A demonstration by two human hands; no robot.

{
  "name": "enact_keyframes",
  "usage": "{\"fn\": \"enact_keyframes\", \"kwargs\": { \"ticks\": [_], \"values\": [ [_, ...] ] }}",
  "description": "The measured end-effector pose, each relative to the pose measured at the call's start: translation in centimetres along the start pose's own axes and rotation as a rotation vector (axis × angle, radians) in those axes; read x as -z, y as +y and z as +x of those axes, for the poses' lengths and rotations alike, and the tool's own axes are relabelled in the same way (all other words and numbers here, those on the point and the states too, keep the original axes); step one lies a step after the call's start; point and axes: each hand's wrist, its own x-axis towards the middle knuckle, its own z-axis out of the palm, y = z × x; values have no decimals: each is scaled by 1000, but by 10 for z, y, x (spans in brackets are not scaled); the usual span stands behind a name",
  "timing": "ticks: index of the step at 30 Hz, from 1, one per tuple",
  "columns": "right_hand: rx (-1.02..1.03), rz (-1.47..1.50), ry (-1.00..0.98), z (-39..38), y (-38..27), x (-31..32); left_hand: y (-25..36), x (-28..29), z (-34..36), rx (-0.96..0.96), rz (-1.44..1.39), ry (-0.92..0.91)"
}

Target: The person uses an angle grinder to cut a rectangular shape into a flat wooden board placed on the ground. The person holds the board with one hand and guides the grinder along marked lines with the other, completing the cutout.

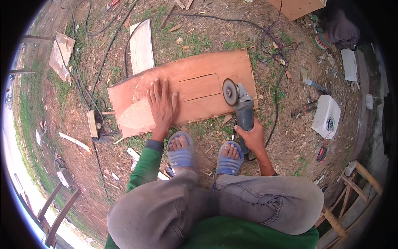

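On the ground in front of my feet lies a reddish-brown wooden board. Cut lines in its right half mark three sides of a rectangle. My left hand rests flat on the board's left half, fingers pointing away from me and holding nothing. An angle grinder with a round disc is gripped by its grey body in my right hand. The disc stands over the board's right end, just right of the cut lines. Whether it touches the wood, I cannot tell.
A pale plank lies beyond the board. Black cables loop across the chip-strewn ground. At the right are a white container and another person's foot. A wooden-cased block sits left of the board. My sandals are close to its near edge.
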Motion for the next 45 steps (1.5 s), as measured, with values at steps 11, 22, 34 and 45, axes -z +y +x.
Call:
{"fn": "enact_keyframes", "kwargs": {
  "ticks": [11, 22, 34, 45],
  "values": [
    [-20, -10, -32, 2, -3, 0, -2, -1, 2, 8, 2, 8],
    [-25, -32, -17, 4, -3, -1, -1, -1, 2, -5, -7, 30],
    [-65, -24, -34, 8, 4, -1, 0, -1, 1, 2, -10, 44],
    [-80, -49, -77, 12, -12, 5, -1, -3, 0, -8, -3, 60]
  ]
}}
